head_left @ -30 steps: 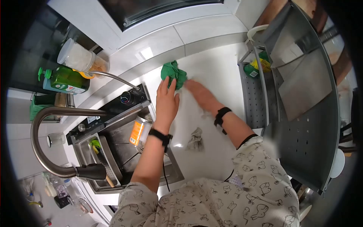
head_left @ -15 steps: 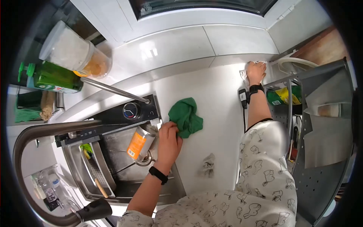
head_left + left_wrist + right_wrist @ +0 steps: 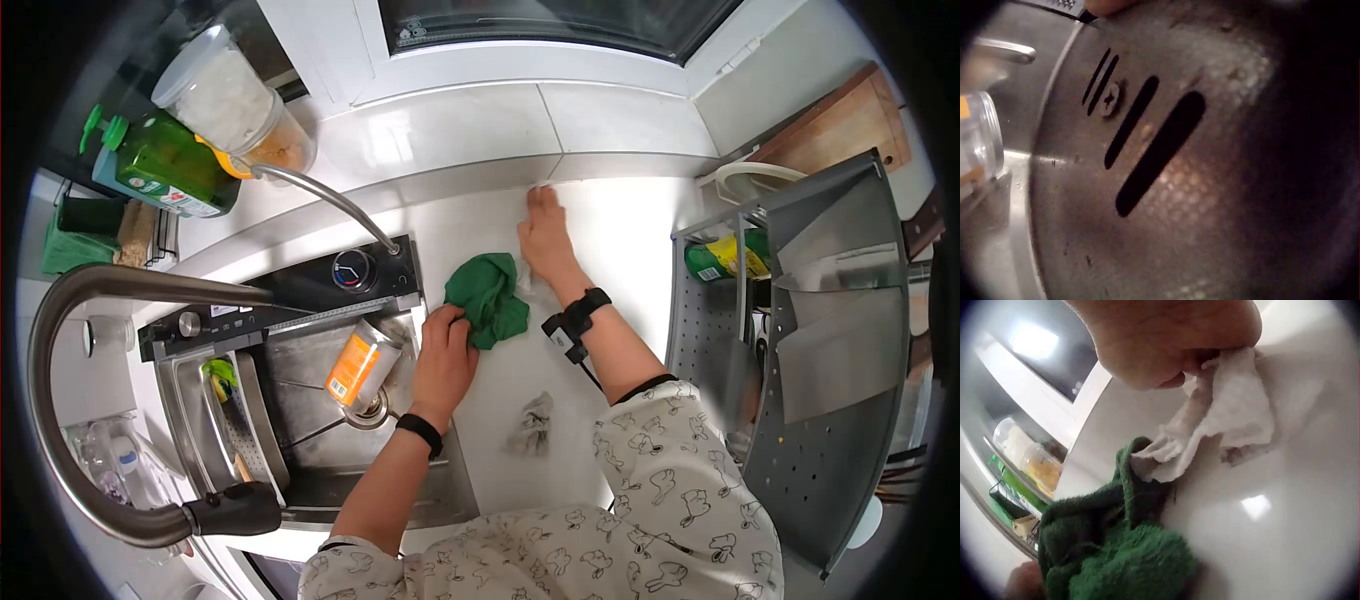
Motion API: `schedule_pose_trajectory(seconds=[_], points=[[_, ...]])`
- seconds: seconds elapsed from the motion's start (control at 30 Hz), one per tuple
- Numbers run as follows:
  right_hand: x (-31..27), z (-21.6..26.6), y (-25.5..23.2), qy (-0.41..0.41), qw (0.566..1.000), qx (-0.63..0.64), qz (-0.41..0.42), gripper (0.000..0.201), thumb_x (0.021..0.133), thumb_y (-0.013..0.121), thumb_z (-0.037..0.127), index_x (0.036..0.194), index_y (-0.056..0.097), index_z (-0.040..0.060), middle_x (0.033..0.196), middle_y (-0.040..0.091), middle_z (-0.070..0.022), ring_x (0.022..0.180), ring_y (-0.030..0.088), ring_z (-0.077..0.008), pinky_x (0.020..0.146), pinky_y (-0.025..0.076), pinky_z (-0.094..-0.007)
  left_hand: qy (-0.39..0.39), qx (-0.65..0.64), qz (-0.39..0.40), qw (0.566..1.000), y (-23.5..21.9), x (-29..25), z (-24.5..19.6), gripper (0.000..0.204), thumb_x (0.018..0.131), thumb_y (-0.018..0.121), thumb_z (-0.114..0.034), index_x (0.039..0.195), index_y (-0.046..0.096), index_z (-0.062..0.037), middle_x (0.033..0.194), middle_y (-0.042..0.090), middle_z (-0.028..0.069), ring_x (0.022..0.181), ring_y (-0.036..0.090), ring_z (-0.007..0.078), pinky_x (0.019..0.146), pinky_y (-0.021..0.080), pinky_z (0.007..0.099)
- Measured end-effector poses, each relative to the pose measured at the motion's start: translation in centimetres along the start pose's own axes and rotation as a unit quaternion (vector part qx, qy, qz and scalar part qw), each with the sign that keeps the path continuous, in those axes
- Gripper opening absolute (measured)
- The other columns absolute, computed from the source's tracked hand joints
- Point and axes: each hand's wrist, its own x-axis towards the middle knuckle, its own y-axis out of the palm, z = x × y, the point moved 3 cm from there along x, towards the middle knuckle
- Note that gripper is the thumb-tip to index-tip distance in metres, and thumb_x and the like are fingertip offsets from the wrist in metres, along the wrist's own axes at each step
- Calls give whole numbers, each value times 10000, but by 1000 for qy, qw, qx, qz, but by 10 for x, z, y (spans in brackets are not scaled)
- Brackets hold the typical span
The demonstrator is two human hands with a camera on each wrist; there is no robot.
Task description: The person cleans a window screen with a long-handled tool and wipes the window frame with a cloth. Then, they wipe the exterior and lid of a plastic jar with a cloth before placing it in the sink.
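My left hand lies at the near left edge of a crumpled green cloth, its curled fingers gripping that edge on the counter. Farther back, close to the wall's foot, my right hand presses a white paper tissue against the white counter. In the right wrist view its fingers curl over the tissue, and one loose end reaches the green cloth. The left wrist view faces a metal surface with dark slots; only a bit of fingertip shows at the top.
Left is a sink holding an orange-labelled jar, with a curved faucet over it. A grey perforated rack stands at right. A crumpled greyish scrap lies nearer me. Soap bottle and tubs line the sill.
The green cloth has come nearer me from the wall, with my left hand now at its edge. My right hand went to the far right corner, then back left with the tissue.
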Motion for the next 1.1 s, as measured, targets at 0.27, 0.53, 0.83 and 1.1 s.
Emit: schedule_pose_trajectory(seconds=[0.27,0.53,0.83,1.1], points=[[-11,51,-13,-152,963,197,106,472,761,398,-69,1164,560,115,1222,519,-129,1144,473,-276,988,360,-322,28,-8,-19,999,0,-4,3,307,636,590,26,916,476,-24,1077,457,133,1021,446,340,875,401,409],[124,-111,-208,31,947,-121,-295,425,775,416,0,1197,463,-26,1206,466,-263,1127,446,-373,977,347,-395,-5,-18,4,1000,0,1,4,295,639,596,15,903,473,-27,1062,464,138,996,450,349,866,388,419],[176,-208,-169,160,969,-154,-106,473,817,354,203,1204,430,-57,1267,416,-240,1191,372,-361,1004,284,-452,3,7,13,1000,2,3,4,283,659,630,-14,896,478,-41,1058,468,138,985,457,349,846,386,416],[148,-110,-121,-23,986,-130,-104,458,849,334,205,1215,430,-54,1273,424,-231,1226,354,-344,1025,262,-453,9,24,-2,1000,4,5,1,300,639,640,-20,896,485,-36,1046,472,137,984,472,345,834,395,423]])
